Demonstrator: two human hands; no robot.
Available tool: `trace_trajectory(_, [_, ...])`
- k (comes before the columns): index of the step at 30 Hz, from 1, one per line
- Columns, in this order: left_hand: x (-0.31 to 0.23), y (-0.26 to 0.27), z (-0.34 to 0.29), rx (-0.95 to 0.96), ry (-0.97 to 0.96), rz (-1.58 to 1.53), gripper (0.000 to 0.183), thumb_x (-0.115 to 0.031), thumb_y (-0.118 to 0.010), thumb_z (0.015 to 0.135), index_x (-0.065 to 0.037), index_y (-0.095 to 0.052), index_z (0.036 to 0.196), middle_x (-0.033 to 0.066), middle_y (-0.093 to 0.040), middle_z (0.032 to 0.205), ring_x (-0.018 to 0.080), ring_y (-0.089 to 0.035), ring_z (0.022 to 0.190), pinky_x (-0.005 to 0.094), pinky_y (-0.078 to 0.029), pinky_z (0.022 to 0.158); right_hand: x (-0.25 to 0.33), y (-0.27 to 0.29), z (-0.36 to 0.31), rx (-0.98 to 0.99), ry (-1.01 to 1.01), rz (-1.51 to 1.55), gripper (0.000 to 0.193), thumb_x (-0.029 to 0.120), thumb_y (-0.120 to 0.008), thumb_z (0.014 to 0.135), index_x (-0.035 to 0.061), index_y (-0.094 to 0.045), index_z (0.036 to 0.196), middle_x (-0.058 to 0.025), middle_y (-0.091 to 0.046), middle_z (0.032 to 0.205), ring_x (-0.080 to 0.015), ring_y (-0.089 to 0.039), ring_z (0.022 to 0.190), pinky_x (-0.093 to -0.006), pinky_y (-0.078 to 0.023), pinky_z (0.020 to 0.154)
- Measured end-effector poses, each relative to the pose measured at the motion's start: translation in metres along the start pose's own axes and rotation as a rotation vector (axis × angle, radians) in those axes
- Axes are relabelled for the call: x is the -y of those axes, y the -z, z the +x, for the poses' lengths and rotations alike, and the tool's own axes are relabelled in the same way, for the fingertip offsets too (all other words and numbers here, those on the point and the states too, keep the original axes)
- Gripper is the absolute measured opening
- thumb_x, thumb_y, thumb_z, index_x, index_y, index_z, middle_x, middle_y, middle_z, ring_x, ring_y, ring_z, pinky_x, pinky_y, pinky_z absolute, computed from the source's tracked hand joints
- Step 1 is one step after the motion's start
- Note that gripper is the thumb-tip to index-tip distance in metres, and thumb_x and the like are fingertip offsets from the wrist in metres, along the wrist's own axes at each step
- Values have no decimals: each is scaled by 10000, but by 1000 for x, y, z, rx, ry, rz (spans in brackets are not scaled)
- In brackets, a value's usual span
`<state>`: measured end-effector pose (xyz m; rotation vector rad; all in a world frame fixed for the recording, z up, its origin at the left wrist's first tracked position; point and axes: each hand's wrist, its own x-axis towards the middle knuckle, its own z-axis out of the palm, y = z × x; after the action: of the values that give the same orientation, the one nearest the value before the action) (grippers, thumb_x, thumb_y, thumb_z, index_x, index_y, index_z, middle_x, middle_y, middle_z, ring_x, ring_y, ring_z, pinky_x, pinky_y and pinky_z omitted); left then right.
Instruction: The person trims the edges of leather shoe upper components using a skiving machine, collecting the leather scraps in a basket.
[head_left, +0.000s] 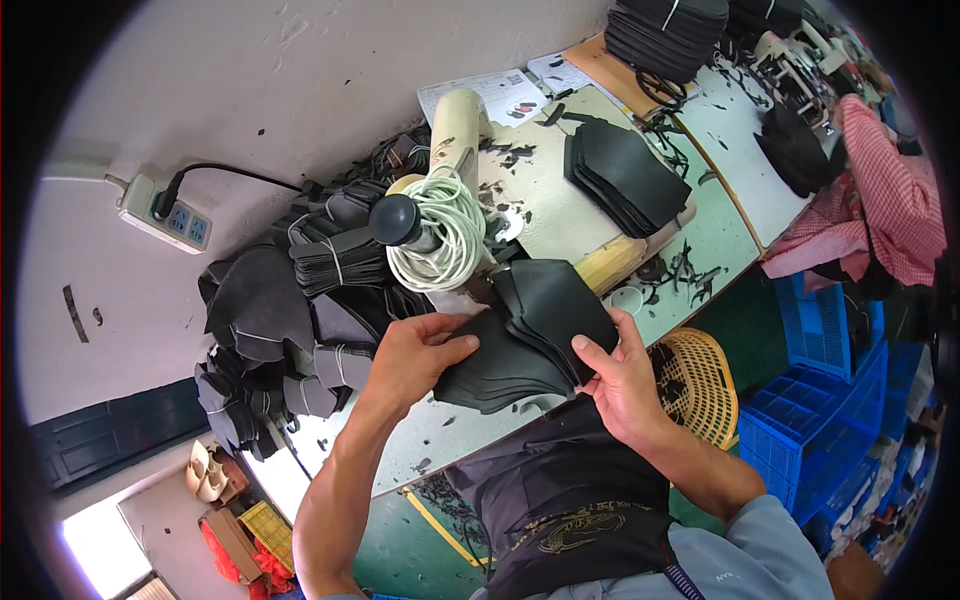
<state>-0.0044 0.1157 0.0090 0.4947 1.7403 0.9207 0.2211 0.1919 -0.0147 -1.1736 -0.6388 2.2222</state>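
Note:
Between my hands is a stack of black, leather-like cut pieces (505,360), fanned apart into overlapping layers. My left hand (415,360) pinches its left side with the thumb on top and the other fingers mostly hidden. My right hand (622,378) grips the right side, thumb pressed on the upper batch. Just beyond them stands a cream-coloured machine (540,150) with a coil of pale cable (437,232) and a black knob (395,219). Another stack of black pieces (625,178) lies on the machine's flat bed.
Bundles of dark pieces tied with string (340,262) crowd the table's left side. A yellow basket (700,388) stands at the right below the table, beside blue crates (810,410). A power strip (168,213) hangs on the wall. Black scraps (690,275) litter the table (440,445).

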Motion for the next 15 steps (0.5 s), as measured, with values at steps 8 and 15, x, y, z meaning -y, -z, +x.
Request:
trace_trajectory(8, [-6,-5,11,21,29,191,351,-248,-739,804,31,-710,1015,106,-725,874,132,-658,772,264,-493,694,11,1,2,-6,19,9,449,41,-654,883,72,-420,1264,-69,-598,1077,-116,-652,845,-230,-571,616])
trace_trajectory(15, [-5,7,8,-52,96,433,407,-279,-736,803,41,-696,1052,76,-711,848,126,-609,675,282,-481,642,2,-7,0,-12,11,45,448,39,-649,888,52,-416,1270,-90,-593,1120,-124,-649,881,-242,-578,628])
